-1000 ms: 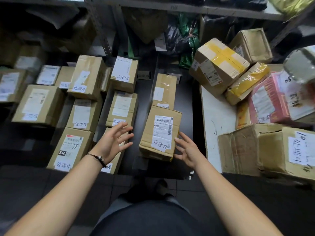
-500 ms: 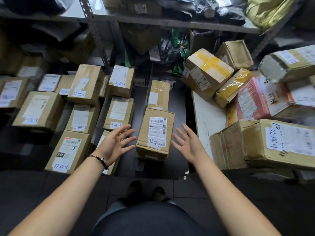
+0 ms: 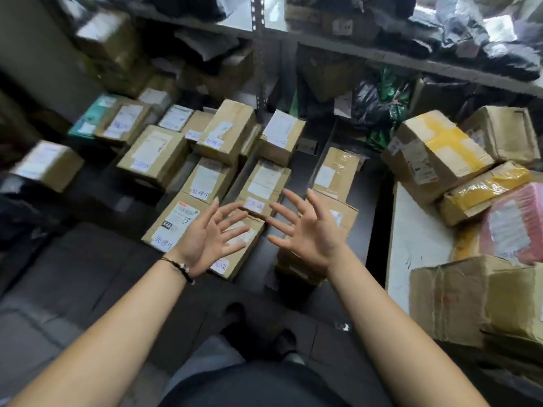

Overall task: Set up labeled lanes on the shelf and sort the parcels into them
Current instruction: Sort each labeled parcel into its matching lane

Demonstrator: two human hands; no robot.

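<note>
Brown cardboard fills the low shelf (image 3: 302,168) across the centre of the frame. The parcels (image 3: 152,154) lie flat in rows running from lower centre toward the upper left. Each has a white label (image 3: 163,242) facing up, I judge so that the handwritten status reads from above. Dark strips of bare shelf part the rows, and those gaps are what make them lanes. Boxes sit one behind another, so a lane can be read from its front box. Much of the writing is too blurred to make out.

Both hands hover just above the front of the rows and hold nothing. The left hand (image 3: 205,239), a bracelet (image 3: 179,265) at its wrist, hangs over the front box of the middle lane (image 3: 264,183). The right hand (image 3: 308,233) hangs over the front box of the right lane (image 3: 338,168). The fingers (image 3: 293,201) of both are straight and spread wide apart, palms turned toward each other. The pose reads as checking, not grasping.

At the right of the frame a pile (image 3: 435,154) of parcels leans every way on a white tabletop (image 3: 417,239), touching and stacked in no order. I judge these the unsorted stock, kept off the shelf so sorted and unsorted do not mix. Sorting looks well along but not done
</note>
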